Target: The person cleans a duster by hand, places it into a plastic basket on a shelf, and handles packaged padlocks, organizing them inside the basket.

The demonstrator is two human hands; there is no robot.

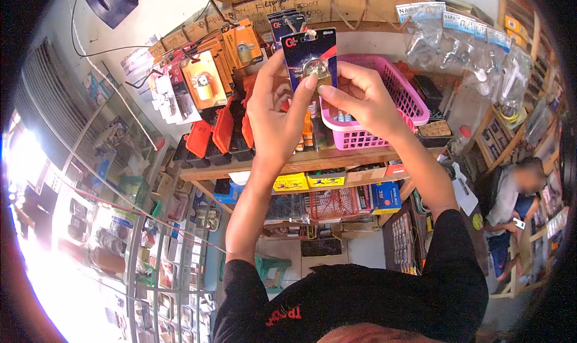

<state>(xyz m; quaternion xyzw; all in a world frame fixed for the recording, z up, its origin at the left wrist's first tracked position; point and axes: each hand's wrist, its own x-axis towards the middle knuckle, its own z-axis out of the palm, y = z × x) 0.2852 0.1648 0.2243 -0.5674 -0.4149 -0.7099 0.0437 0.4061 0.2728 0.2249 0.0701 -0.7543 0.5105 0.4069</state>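
A carded padlock (309,45) in a dark blue pack marked 40mm is held upright in front of me, below a hook rail. My left hand (273,115) grips its left side, thumb over the clear blister. From the right, my right hand (368,101) pinches it, with the thumb near the padlock's body. Both hands are closed on the pack, and their fingers behind the card are partly hidden. More dark packs (285,23) hang just behind it. A pink plastic basket (406,91) stands on the shelf beyond my right hand.
Orange padlock packs (204,81) hang at left, above black bins with red fronts (198,137). Clear NARA bags (463,45) hang at right. Boxes fill the lower shelf (324,178). A glass cabinet (120,223) stands left; a person (511,199) sits far right.
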